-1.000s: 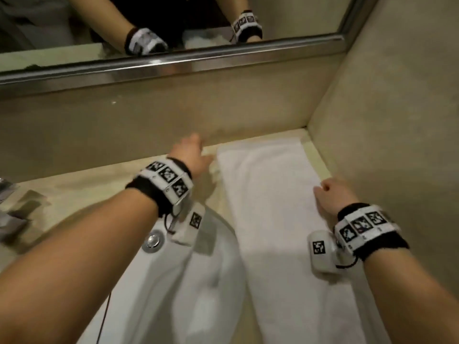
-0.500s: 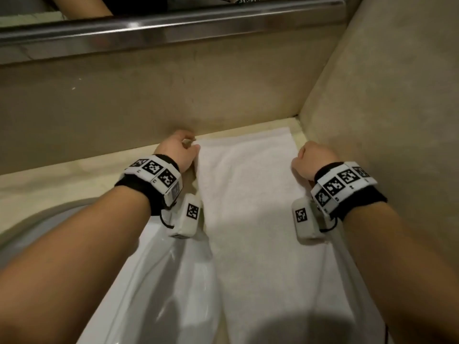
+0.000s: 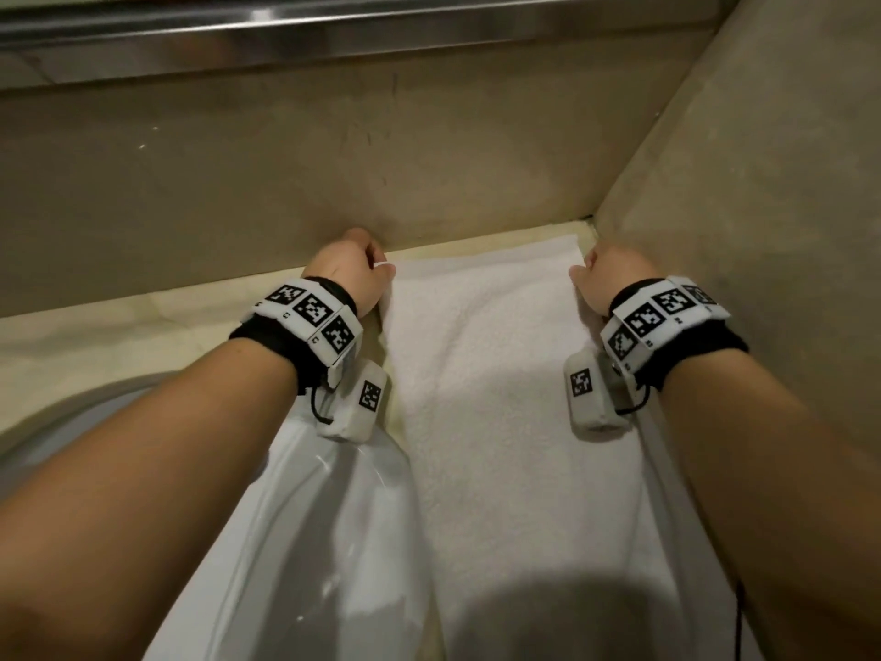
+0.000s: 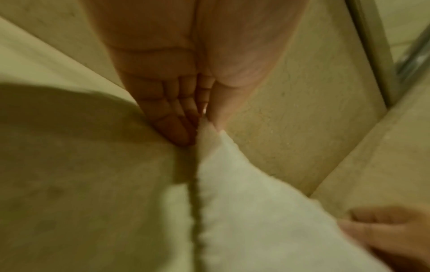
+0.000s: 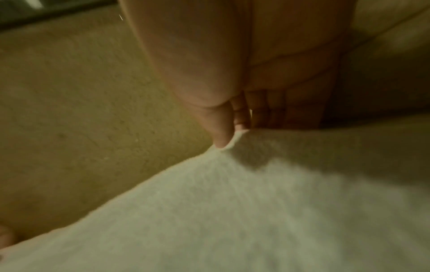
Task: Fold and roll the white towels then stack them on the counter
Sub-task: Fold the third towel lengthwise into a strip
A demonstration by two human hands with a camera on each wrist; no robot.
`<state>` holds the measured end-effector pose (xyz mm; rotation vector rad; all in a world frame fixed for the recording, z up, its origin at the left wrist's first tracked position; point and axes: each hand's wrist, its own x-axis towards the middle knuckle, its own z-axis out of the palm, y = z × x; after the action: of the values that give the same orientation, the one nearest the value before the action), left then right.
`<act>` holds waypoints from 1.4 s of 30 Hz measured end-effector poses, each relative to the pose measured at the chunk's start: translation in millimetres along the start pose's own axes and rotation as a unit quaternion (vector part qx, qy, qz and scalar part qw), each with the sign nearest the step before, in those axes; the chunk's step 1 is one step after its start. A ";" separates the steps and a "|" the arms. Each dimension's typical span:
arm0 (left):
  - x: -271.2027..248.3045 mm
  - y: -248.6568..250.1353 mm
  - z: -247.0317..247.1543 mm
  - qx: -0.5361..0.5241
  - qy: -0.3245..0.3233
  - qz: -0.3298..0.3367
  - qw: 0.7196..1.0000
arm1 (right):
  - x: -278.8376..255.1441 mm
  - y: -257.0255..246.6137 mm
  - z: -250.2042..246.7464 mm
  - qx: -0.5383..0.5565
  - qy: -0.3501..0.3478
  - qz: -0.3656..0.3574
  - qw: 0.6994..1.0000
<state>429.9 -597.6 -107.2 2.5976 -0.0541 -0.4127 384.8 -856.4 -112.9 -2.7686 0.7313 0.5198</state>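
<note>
A white towel (image 3: 486,374) lies as a long folded strip on the beige counter (image 3: 119,326), running from the back wall toward me. My left hand (image 3: 355,274) pinches its far left corner, seen between thumb and fingers in the left wrist view (image 4: 204,125). My right hand (image 3: 603,274) pinches the far right corner, shown in the right wrist view (image 5: 232,139). Both hands sit close to the back wall. The towel (image 5: 256,211) stays flat on the counter apart from the pinched corners.
A white sink basin (image 3: 295,541) lies left of the towel, under my left forearm. A beige back wall (image 3: 333,159) and a side wall (image 3: 763,183) box in the corner. A metal mirror frame (image 3: 333,35) runs above.
Both hands have moved away from me along the towel's edges to its far corners and closed on them. The view has tipped down, so the mirror is out of sight.
</note>
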 end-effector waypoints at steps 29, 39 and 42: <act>-66.3 -1.4 17.9 -0.240 -0.185 -0.099 0.948 | -95.0 57.3 14.8 0.156 -0.026 0.051 0.986; -90.9 -1.2 30.6 -0.277 -0.196 -0.117 0.934 | -124.6 74.6 35.9 0.059 0.018 0.051 0.997; -93.3 1.6 30.9 -0.296 -0.186 -0.141 0.926 | -123.8 66.2 41.3 -0.010 0.005 0.064 0.998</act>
<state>331.8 -603.0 -105.8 1.9039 0.2774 -0.8740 238.8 -846.6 -110.5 -2.7580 0.9143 0.5405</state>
